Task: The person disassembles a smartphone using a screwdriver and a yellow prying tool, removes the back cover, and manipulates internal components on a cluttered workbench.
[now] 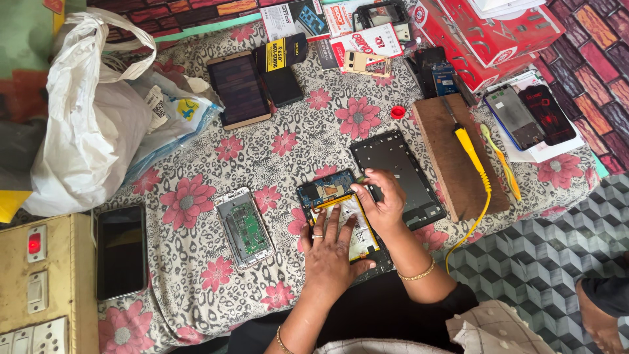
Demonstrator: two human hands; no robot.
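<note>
**Opened phone under two hands: battery stage**

On the floral cloth (196,275), largest to smallest. Far left, white plastic bag (92,124); top right, red carton (498,33); bottom left, beige switchboard (46,282). Right of centre, wooden block (445,164) carrying a yellow soldering iron (473,154), cord trailing off toward the near edge. Just beside the block, a dark phone frame (400,164).

At centre, the opened phone (324,190), back off, blue board exposed at its far end, pale battery (362,239) lying in its bay. Left hand (331,252) released and flat, fingers spread, pressing down on the battery. Right hand (383,203) curled over the phone's right edge, fingertips at the yellow strip (337,200); pinched or merely resting, cannot tell.

Judged stage: battery being steadied or worked within its bay, not yet clear of the body. Next move, as a judgement only: steady downward hold from the left, fine fingertip work from the right, no twisting of the battery.

Open room: bare cloth on the left between the opened phone and a second stripped phone (244,227); tight on the right, frame touching or nearly so. Near cloth edge close under both wrists.
</note>
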